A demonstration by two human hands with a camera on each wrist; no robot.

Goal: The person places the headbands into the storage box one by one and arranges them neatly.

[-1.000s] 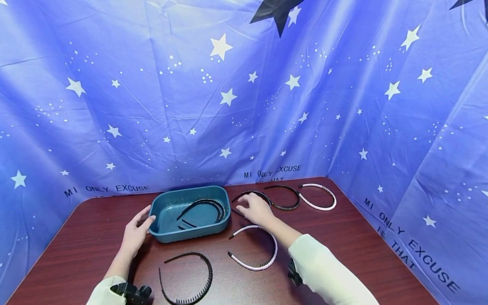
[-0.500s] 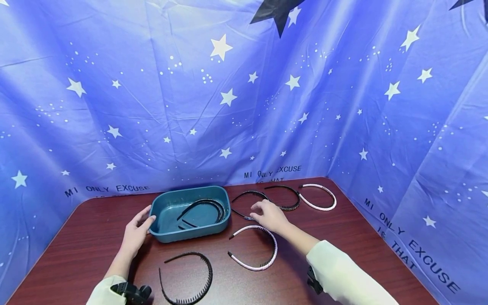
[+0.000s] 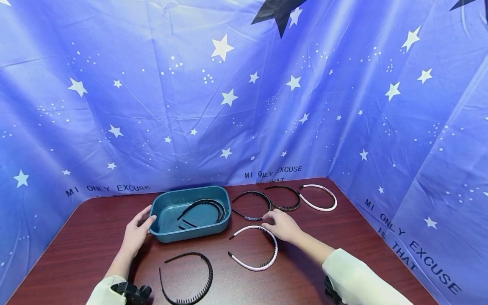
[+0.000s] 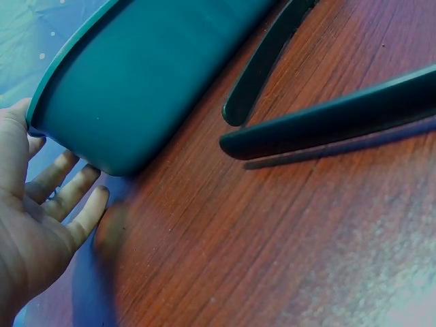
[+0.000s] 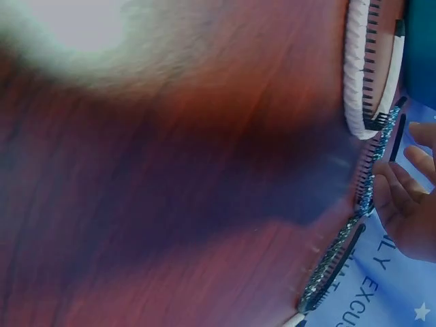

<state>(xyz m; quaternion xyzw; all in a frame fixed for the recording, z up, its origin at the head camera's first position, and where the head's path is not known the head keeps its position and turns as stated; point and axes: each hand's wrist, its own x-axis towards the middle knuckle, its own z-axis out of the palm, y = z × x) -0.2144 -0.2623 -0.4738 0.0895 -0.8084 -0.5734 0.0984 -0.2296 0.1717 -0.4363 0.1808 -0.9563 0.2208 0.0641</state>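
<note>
My left hand [image 3: 136, 231] rests at the left end of a teal plastic basin [image 3: 190, 232], thumb at its rim. In the left wrist view, the fingers [image 4: 85, 211] are spread along the basin's outside. Inside the basin lie several black toothed headbands [image 3: 207, 202]. My right hand [image 3: 283, 225], fingers loosely bent, is over the table between a glittery black headband [image 3: 253, 218] and a pale pink headband [image 3: 275, 250]. Its fingertips are right by the glittery band's near side; the right wrist view shows nothing gripped.
Another black headband [image 3: 210, 275] lies at the front of the dark red table [image 3: 95, 220]. At the back right are a dark glittery headband [image 3: 289, 208] and a white-pink headband [image 3: 322, 209], the three back ones in a row. A star-patterned blue curtain [image 3: 198, 106] hangs behind.
My right hand has drawn back rightward and nearer from over the glittery black headband, uncovering it. The left hand and the basin have stayed in place.
</note>
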